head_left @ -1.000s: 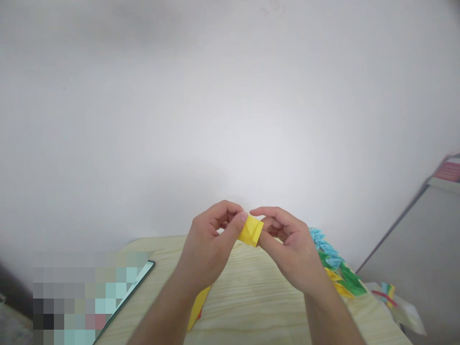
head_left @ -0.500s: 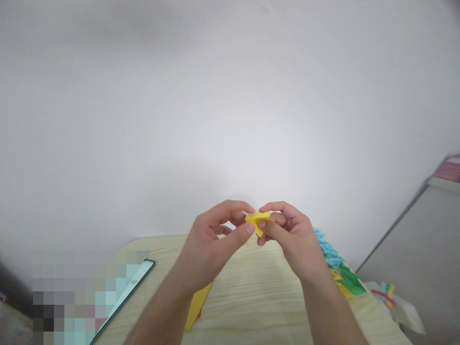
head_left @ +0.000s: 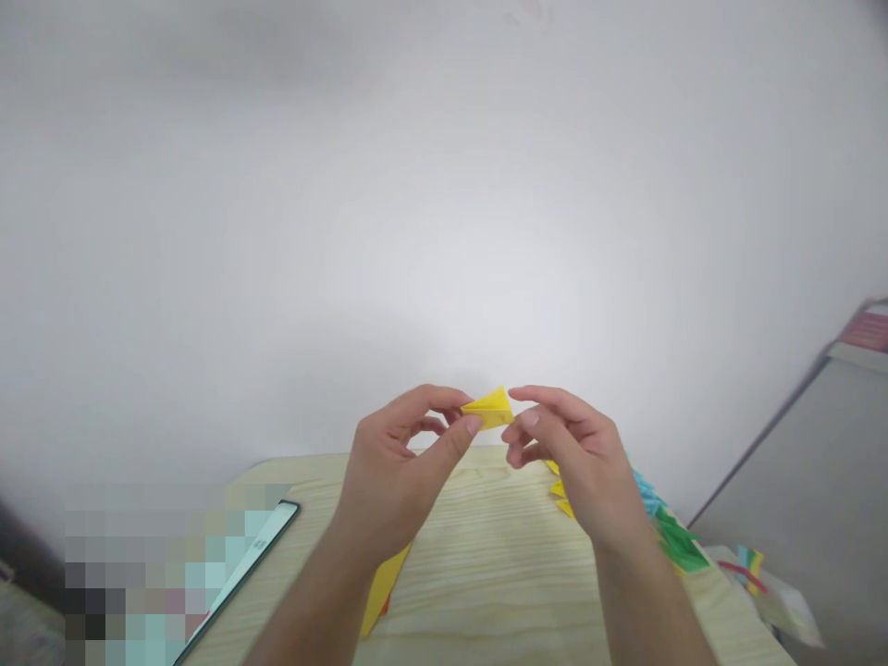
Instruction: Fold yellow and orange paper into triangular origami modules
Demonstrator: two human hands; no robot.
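Above the table, a small piece of folded yellow paper (head_left: 495, 407) shows a pointed flap and a crease. My left hand (head_left: 395, 472) pinches its left end between thumb and forefinger. At the paper's right end is my right hand (head_left: 583, 462), with thumb and forefinger parted. A finger of that hand is close to the paper's lower right corner; I cannot tell whether they touch. Beneath my left wrist lies a stack of flat yellow paper (head_left: 384, 587), partly covered, with an orange-red edge showing.
Several folded yellow pieces (head_left: 559, 488) lie beside my right hand. Blue folded pieces (head_left: 648, 493) and green paper (head_left: 681, 544) sit along the right edge of the wooden table (head_left: 499, 573). A phone or tablet (head_left: 242, 569) is at left. Behind rises a pale wall (head_left: 444, 231).
My right hand has loosened from the yellow paper and drawn slightly right. The paper has turned, its flap now pointing up, and stays in my left hand, which has shifted slightly left.
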